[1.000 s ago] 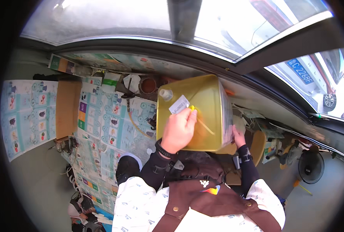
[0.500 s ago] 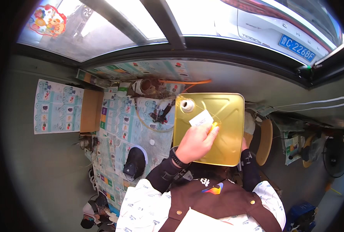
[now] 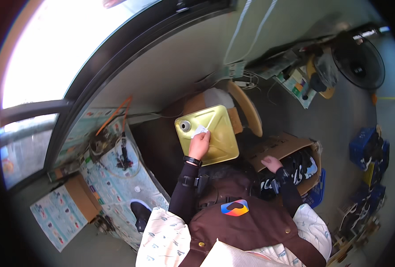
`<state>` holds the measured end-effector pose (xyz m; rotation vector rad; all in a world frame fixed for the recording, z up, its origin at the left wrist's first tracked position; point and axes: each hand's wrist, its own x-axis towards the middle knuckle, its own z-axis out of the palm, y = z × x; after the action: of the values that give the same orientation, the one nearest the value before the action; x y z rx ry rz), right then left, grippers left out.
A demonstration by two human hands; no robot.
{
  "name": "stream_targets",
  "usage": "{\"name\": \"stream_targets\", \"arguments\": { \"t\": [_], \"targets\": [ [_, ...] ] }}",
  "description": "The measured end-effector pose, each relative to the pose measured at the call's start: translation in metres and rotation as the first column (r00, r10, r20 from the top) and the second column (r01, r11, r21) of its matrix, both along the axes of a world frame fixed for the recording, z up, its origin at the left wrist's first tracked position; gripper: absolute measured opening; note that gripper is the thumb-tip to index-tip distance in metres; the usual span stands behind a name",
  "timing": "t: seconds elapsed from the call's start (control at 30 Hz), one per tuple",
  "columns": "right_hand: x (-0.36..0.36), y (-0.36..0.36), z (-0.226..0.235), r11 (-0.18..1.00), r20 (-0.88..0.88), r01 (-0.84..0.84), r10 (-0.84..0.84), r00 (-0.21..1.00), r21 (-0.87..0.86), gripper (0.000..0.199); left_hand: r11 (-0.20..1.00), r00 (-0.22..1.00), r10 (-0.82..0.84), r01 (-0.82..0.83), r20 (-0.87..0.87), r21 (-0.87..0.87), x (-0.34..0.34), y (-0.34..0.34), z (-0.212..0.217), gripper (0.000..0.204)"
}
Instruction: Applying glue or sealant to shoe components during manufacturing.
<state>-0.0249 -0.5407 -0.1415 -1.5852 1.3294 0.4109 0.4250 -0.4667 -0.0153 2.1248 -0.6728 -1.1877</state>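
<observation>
Gripping at the top of a gold square can [image 3: 219, 144]: left hand [image 3: 199, 146], fingers curled in and pinching, probably on a handle, but the hand covers it. White label [image 3: 200, 130] peeks out by the knuckles. Right hand [image 3: 273, 164] is well apart from the can, over the edge of an open cardboard box [image 3: 290, 144], fingers loosely bent; can't tell if it touches the flap or pinches anything.

Can is in front of the person, a bit left, top face up to the camera, round spout [image 3: 185, 126] at its far left corner. Can't tell if the spout is capped, or if the can hangs or rests on something; underside hidden.

Step in hand, judged from pose: one-handed hold on the can, right hand off it. Next move, my read: shifting the can would call for a firm left grip, spout kept upright, and clearance from the curved wooden piece [image 3: 247, 109] just beside it. Bringing in the right hand would steady it.

Further out: box holds dark, white-striped items [image 3: 303, 167]. Left side, bench [image 3: 113, 171] covered in printed sheets, orange cord [image 3: 126, 109], black shoe [image 3: 139, 216]. Upper right, dark round fan [image 3: 358, 64]; far right, blue crate [image 3: 361, 146].
</observation>
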Motion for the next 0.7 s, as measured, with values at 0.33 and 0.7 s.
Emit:
{"name": "stream_targets", "arguments": {
  "t": [0.33,0.7],
  "targets": [
    [-0.177,0.070,0.013,0.956,-0.290,0.290,-0.264,0.920,0.051,0.034,0.995,1.000,0.016,-0.018,0.015,0.100,-0.031,-0.043,-0.102,0.047],
    [-0.060,-0.052,0.033,0.972,-0.167,-0.020,-0.020,0.986,-0.232,0.028,0.991,0.991,-0.128,0.129,-0.029,0.045,-0.021,-0.018,-0.105,0.049]
  ]
}}
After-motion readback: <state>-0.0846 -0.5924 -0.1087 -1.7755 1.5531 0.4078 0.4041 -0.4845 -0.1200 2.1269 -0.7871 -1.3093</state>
